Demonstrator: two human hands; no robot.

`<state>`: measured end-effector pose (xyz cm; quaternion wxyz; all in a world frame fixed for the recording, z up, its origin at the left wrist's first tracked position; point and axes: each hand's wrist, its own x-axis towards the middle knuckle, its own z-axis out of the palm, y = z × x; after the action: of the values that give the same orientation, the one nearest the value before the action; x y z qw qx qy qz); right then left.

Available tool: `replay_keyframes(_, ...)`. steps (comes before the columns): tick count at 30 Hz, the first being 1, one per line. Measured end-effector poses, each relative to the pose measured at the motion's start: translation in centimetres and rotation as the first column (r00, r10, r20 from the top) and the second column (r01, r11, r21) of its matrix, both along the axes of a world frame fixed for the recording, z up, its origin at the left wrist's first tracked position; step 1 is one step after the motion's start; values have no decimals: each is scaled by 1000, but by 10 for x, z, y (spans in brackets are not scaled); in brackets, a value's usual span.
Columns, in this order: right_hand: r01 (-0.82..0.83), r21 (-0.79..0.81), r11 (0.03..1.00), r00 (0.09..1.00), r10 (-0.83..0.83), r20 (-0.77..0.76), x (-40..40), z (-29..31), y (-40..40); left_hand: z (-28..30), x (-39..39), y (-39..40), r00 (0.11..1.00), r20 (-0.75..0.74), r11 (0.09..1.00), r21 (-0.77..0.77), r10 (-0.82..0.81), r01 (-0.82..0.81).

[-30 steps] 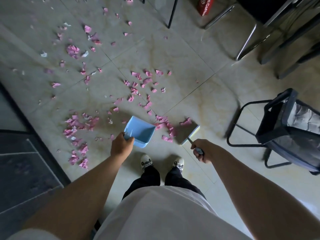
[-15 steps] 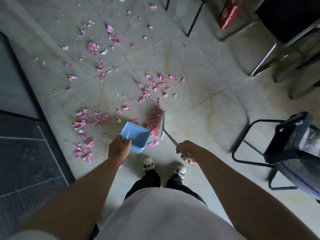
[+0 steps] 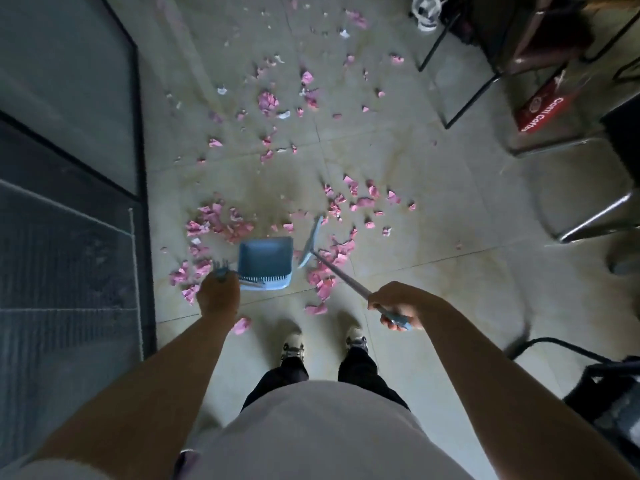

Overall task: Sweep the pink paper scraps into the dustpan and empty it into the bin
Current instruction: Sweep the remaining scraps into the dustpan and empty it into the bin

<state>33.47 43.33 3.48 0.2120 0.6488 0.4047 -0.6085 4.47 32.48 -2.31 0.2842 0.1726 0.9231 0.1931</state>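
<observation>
Pink paper scraps (image 3: 360, 200) lie scattered over the tiled floor, with thicker piles left of the dustpan (image 3: 221, 223) and right of it (image 3: 325, 275). A light blue dustpan (image 3: 265, 259) rests on the floor in front of my feet, and its tray looks bare. My left hand (image 3: 218, 294) grips the dustpan's handle. My right hand (image 3: 393, 306) is shut on the thin handle of a small blue broom (image 3: 311, 242), whose head stands just right of the dustpan. The bin (image 3: 609, 400), a dark bag in a black frame, shows at the lower right edge.
A dark glass door and a grey mat (image 3: 65, 265) run along the left. Metal chair legs (image 3: 460, 81) and a red coffee box (image 3: 543, 109) stand at the upper right. My shoes (image 3: 292, 348) are just behind the dustpan.
The view has swung left and forward. The broom head swept left from the right side up to the dustpan's edge, dragging scraps with it. My right hand followed. The bin slid toward the lower right corner.
</observation>
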Motion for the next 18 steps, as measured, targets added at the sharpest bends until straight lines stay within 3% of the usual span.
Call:
replay_keyframes(4, -324, 77, 943, 946, 325, 5, 0, -16, 4, 6, 4, -16, 959, -65, 961, 53, 275, -272)
replay_keyframes(7, -461, 113, 880, 884, 467, -28, -2, -28, 2, 30, 22, -23, 892, -105, 894, 142, 440, -425)
replay_keyframes(11, -637, 110, 763, 762, 645, -64, -5, -34, -2, 43, 33, -33, 839, -148, 847, 196, 524, -494)
replay_keyframes(15, -709, 89, 700, 693, 715, -95, -26, -41, -14, 52, 34, -54, 795, -190, 816, 189, 577, -547)
replay_keyframes(18, -807, 83, 584, 572, 810, -129, -50, -44, -29, 59, 36, -75, 788, -222, 819, 145, 574, -555)
